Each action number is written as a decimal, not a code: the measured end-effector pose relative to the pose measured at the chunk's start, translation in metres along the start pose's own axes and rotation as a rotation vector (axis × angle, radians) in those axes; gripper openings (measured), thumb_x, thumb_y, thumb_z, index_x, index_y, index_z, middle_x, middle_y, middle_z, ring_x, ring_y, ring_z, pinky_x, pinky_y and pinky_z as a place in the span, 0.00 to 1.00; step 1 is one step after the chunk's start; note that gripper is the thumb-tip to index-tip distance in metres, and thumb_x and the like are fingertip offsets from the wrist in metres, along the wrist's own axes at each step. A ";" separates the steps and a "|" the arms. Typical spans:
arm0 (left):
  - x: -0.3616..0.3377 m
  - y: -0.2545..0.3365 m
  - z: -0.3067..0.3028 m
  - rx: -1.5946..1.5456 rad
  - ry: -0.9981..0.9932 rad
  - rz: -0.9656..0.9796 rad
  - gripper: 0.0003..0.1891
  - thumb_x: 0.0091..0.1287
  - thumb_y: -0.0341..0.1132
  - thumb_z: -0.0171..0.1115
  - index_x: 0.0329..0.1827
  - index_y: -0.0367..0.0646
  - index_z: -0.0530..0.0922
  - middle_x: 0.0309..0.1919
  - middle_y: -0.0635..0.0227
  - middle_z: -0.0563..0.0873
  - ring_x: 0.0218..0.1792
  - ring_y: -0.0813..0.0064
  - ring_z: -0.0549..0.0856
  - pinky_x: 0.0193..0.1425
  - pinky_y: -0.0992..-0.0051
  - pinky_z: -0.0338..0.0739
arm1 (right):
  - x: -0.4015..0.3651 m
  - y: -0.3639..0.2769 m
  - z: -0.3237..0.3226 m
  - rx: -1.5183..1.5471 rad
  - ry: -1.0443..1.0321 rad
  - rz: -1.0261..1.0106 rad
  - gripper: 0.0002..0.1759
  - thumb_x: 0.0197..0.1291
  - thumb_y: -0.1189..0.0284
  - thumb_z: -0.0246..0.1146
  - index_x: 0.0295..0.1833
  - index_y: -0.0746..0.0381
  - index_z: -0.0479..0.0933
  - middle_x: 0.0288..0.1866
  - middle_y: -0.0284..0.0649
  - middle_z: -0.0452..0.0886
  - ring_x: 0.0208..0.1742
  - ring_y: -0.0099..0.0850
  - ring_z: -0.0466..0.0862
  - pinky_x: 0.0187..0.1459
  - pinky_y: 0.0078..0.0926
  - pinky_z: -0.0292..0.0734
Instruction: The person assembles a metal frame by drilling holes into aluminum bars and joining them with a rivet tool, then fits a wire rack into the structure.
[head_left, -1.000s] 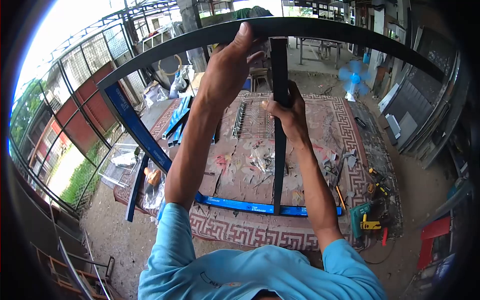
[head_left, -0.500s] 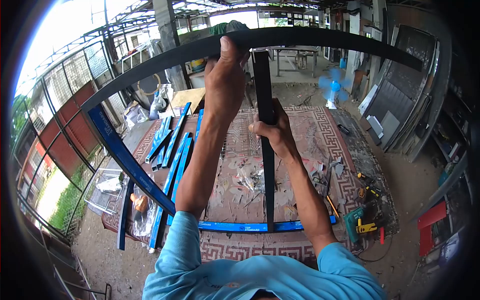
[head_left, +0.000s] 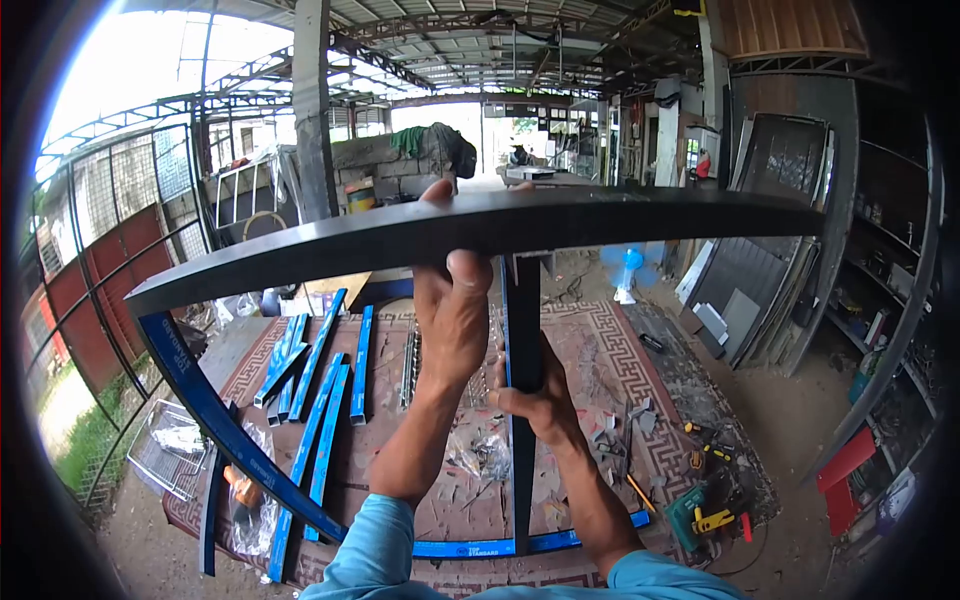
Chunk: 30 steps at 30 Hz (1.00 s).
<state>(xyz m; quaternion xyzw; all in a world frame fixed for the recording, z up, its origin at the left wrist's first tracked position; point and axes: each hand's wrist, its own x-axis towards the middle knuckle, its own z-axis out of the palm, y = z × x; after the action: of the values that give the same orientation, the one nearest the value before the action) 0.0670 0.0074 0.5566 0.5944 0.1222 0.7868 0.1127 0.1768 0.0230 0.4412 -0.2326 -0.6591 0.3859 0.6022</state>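
Held up before me is a frame of black tubing with blue "TOP STANDARD" film on some faces. My left hand [head_left: 455, 325] is closed around its long upper bar [head_left: 640, 217], thumb on the near side and fingertips showing above. Lower down, my right hand [head_left: 543, 400] wraps the upright middle bar [head_left: 522, 310]. The blue-filmed left side bar [head_left: 205, 405] slopes down toward my left sleeve. Near my body runs the bottom bar [head_left: 480, 549], partly hidden by my arms.
Several blue-filmed tubes [head_left: 318, 430] lie on the left of the patterned mat [head_left: 600, 320]. A green power tool [head_left: 685, 518], yellow-handled tools [head_left: 715, 521] and a pencil [head_left: 640, 493] are at the right. Beyond stand a blue fan [head_left: 628, 268] and leaning panels [head_left: 775, 190]. A wire rack [head_left: 165, 450] sits left.
The view has tilted upward, so the mat and both hands appear lower. The upper bar now shows its broad face, with my left fingertips visible above it. Both hands keep their grips.
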 end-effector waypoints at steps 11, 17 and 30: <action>0.003 0.009 -0.001 -0.217 -0.167 -0.259 0.41 0.70 0.57 0.51 0.72 0.35 0.47 0.62 0.47 0.73 0.63 0.65 0.72 0.69 0.66 0.62 | 0.005 0.000 -0.001 0.048 -0.012 0.082 0.27 0.39 0.76 0.68 0.49 0.61 0.68 0.33 0.30 0.72 0.34 0.20 0.74 0.38 0.20 0.73; -0.001 -0.023 -0.009 0.171 -0.346 -0.084 0.44 0.68 0.63 0.50 0.72 0.33 0.54 0.66 0.53 0.67 0.66 0.68 0.66 0.70 0.67 0.58 | 0.014 -0.021 0.000 -0.114 -0.138 0.161 0.35 0.41 0.72 0.69 0.56 0.68 0.64 0.40 0.39 0.75 0.41 0.30 0.78 0.41 0.26 0.74; 0.001 -0.001 0.017 0.054 0.044 -0.159 0.32 0.68 0.64 0.51 0.30 0.37 0.75 0.26 0.75 0.75 0.30 0.83 0.70 0.32 0.77 0.66 | 0.039 -0.051 -0.006 0.172 -0.294 -0.063 0.41 0.37 0.74 0.69 0.62 0.66 0.64 0.44 0.33 0.70 0.50 0.26 0.71 0.52 0.21 0.67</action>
<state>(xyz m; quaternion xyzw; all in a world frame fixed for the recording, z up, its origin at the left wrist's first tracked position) 0.0828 0.0093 0.5619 0.5683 0.1927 0.7846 0.1558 0.1847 0.0239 0.5054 -0.1004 -0.7116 0.4517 0.5287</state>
